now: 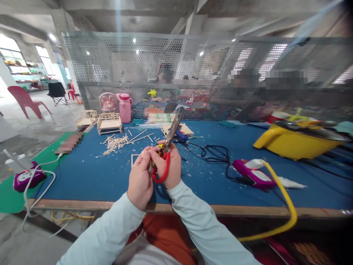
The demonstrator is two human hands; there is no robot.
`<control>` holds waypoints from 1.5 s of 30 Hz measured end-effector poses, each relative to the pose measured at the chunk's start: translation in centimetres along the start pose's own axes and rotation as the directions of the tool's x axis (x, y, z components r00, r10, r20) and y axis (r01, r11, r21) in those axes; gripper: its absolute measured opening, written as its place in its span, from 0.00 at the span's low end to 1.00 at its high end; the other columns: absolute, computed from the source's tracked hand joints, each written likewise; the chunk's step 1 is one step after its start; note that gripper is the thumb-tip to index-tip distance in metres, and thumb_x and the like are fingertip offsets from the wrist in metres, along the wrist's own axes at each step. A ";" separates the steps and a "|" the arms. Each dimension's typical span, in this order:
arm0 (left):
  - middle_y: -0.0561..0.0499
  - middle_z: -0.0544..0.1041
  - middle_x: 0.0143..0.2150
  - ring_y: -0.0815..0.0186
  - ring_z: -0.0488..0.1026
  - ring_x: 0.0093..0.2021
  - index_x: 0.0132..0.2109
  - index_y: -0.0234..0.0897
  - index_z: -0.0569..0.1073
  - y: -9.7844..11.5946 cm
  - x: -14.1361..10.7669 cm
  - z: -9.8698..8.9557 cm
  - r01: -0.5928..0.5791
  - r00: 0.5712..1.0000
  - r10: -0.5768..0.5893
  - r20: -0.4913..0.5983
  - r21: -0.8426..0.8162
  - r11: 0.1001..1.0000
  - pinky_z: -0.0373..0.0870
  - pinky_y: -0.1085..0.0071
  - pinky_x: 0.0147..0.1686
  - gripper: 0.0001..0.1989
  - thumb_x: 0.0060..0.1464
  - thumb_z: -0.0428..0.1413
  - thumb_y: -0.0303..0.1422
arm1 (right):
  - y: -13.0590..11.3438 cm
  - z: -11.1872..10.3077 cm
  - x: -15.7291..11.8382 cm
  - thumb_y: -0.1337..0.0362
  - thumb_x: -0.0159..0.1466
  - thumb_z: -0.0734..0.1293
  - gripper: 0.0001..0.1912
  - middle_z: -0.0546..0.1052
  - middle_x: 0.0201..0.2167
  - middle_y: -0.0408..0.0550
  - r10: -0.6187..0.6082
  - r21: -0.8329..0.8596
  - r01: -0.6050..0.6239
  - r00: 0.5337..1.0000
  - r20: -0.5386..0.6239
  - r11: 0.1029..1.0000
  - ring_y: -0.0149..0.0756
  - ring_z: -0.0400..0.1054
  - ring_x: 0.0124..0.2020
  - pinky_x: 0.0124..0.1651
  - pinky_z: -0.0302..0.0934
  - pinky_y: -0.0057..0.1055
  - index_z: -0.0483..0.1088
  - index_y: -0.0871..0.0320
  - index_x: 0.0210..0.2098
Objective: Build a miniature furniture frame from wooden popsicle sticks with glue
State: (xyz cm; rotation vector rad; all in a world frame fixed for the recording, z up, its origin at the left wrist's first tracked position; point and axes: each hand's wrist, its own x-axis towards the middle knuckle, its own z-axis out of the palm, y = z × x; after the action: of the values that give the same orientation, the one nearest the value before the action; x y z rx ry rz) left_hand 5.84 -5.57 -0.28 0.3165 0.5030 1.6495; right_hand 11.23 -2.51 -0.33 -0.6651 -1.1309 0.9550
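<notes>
Blue mat point(91, 176) is lying beneath the scissors point(172, 132). Right hand point(174, 167) is clamping them, blades pointing forward and up; left hand point(140, 180) is pinching fingertips together just left of their handles, contents unclear.

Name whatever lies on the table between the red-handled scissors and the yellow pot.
The head view shows mainly a looped black cable between the scissors and the yellow pot, with a purple power strip nearer the camera.
</notes>
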 end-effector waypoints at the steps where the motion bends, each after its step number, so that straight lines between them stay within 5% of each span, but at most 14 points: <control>1: 0.50 0.77 0.36 0.69 0.74 0.39 0.37 0.35 0.72 0.0 0.1 0.0 0.014 1.000 -0.014 -0.006 -0.004 1.000 0.67 0.70 0.48 0.06 0.54 0.51 0.27 | 0.0 0.0 0.0 0.66 0.47 0.71 0.19 0.70 0.22 0.36 0.008 0.003 -0.008 1.000 0.001 1.000 0.27 0.68 0.25 0.35 0.66 0.28 0.61 0.56 0.36; 11: 0.52 0.76 0.35 0.71 0.73 0.39 0.37 0.36 0.72 -0.2 0.6 -0.2 0.080 0.997 -0.081 -0.019 -0.060 0.995 0.66 0.74 0.48 0.06 0.56 0.49 0.29 | 0.2 0.1 -0.3 0.64 0.46 0.72 0.21 0.71 0.25 0.38 0.056 -0.043 -0.058 0.997 -0.046 0.997 0.28 0.69 0.26 0.33 0.66 0.28 0.61 0.56 0.37; 17: 0.51 0.77 0.37 0.70 0.74 0.40 0.39 0.35 0.72 -0.5 0.3 -0.3 -0.039 0.999 0.039 -0.016 0.026 0.999 0.66 0.73 0.47 0.06 0.54 0.52 0.27 | -0.4 0.1 -0.3 0.67 0.47 0.69 0.19 0.71 0.22 0.36 0.053 -0.054 -0.056 0.997 -0.053 0.997 0.28 0.68 0.24 0.31 0.64 0.27 0.60 0.56 0.36; 27: 0.48 0.73 0.49 0.65 0.64 0.55 0.36 0.34 0.76 -1.3 0.0 -1.0 -0.267 0.960 0.233 0.158 0.246 0.932 0.59 0.75 0.53 0.08 0.53 0.53 0.32 | -0.5 0.0 -0.2 0.68 0.46 0.70 0.18 0.70 0.23 0.35 0.049 0.012 -0.048 0.998 -0.048 0.999 0.26 0.68 0.24 0.34 0.65 0.27 0.59 0.54 0.34; 32: 0.48 0.77 0.41 0.65 0.72 0.45 0.39 0.36 0.73 0.1 0.3 -0.4 -0.079 0.997 0.076 0.029 0.125 0.989 0.65 0.70 0.48 0.08 0.53 0.53 0.33 | -0.5 0.3 -0.6 0.63 0.47 0.71 0.19 0.71 0.24 0.36 0.075 0.012 -0.075 0.997 -0.021 0.997 0.28 0.69 0.25 0.34 0.66 0.28 0.60 0.55 0.35; 37: 0.53 0.74 0.49 0.68 0.67 0.53 0.43 0.44 0.71 1.9 0.4 -0.1 0.080 0.994 -0.067 -0.092 0.147 0.986 0.66 0.76 0.42 0.09 0.55 0.51 0.37 | -1.1 -1.6 0.3 0.53 0.52 0.67 0.19 0.69 0.20 0.36 0.152 -0.059 -0.153 0.988 -0.027 0.986 0.26 0.64 0.17 0.20 0.61 0.25 0.60 0.56 0.37; 41: 0.51 0.74 0.50 0.68 0.66 0.54 0.43 0.44 0.71 2.3 0.2 -0.5 0.136 0.988 -0.123 -0.093 0.159 0.978 0.64 0.75 0.43 0.10 0.55 0.50 0.37 | -3.0 -5.9 1.5 0.55 0.45 0.71 0.22 0.67 0.15 0.34 0.277 -0.536 -0.191 0.957 0.085 0.822 0.25 0.56 0.12 0.14 0.50 0.23 0.62 0.57 0.36; 45: 0.48 0.76 0.45 0.67 0.71 0.48 0.42 0.40 0.71 2.0 0.3 -1.4 0.187 0.981 -0.176 -0.081 0.153 0.970 0.63 0.71 0.46 0.09 0.54 0.53 0.36 | -5.0 -10.6 1.4 0.58 0.45 0.70 0.16 0.71 0.16 0.39 0.325 -0.924 -0.028 0.940 0.106 0.381 0.30 0.62 0.16 0.20 0.55 0.26 0.66 0.57 0.31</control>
State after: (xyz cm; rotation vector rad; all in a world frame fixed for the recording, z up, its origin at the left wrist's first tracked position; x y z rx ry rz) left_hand 3.33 -5.65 -0.53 0.3250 0.6973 1.4485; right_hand 22.90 -3.35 1.20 -1.6451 -1.8939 0.5035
